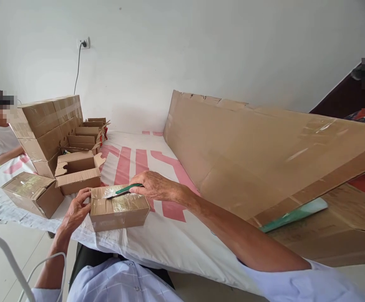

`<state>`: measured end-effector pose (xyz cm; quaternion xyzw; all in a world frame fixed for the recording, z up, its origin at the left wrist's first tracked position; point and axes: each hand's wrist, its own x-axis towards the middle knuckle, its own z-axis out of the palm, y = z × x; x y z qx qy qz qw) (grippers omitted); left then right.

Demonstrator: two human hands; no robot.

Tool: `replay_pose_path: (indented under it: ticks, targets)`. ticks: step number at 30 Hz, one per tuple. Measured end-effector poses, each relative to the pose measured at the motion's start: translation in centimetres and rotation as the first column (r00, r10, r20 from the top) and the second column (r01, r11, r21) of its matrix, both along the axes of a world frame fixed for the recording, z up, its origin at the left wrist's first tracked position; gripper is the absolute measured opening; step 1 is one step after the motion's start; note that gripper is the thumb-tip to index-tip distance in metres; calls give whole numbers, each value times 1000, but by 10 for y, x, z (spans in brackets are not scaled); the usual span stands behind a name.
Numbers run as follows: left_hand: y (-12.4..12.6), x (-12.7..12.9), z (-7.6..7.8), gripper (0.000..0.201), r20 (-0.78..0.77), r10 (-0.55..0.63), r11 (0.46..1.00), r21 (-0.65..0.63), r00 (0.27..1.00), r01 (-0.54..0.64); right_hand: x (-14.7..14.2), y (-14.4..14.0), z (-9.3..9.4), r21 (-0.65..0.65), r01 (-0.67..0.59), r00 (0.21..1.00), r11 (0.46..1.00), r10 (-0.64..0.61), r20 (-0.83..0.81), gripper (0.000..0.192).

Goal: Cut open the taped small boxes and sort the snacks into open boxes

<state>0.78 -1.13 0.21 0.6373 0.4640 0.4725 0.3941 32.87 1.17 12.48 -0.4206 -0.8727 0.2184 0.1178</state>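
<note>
A small taped cardboard box (119, 212) lies in front of me near the table's front edge. My left hand (77, 209) grips its left end, fingers bent over the top edge. In my right hand (154, 187) is a green-handled utility knife (129, 188), its blade pointing left and down at the taped top of the box. Whether the tip has gone through the tape I cannot tell. Left of my left hand sits another closed box (31, 193), and just behind stands an open box (77, 172) with raised flaps.
Closed boxes (47, 126) are stacked at the left, beside several open ones (88, 136). A large cardboard panel (264, 155) stands slanted on the right. A white cloth with red markings (170, 184) covers the table. One person (0, 138) is at the far left, another at the right edge.
</note>
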Motion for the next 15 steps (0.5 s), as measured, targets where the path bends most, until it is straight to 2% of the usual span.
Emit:
replay_pose_path:
  ticks: [8,15]
  targets:
    - [-6,3,10,38,-40,-4,1000,-24,999,3,29,-5,2,37,59,998,998,-58,-18,33]
    - [-7,2,10,37,-19,1,1000,-19,1000,-2,10,-10,-2,105,21,1000,994,-23,10,28]
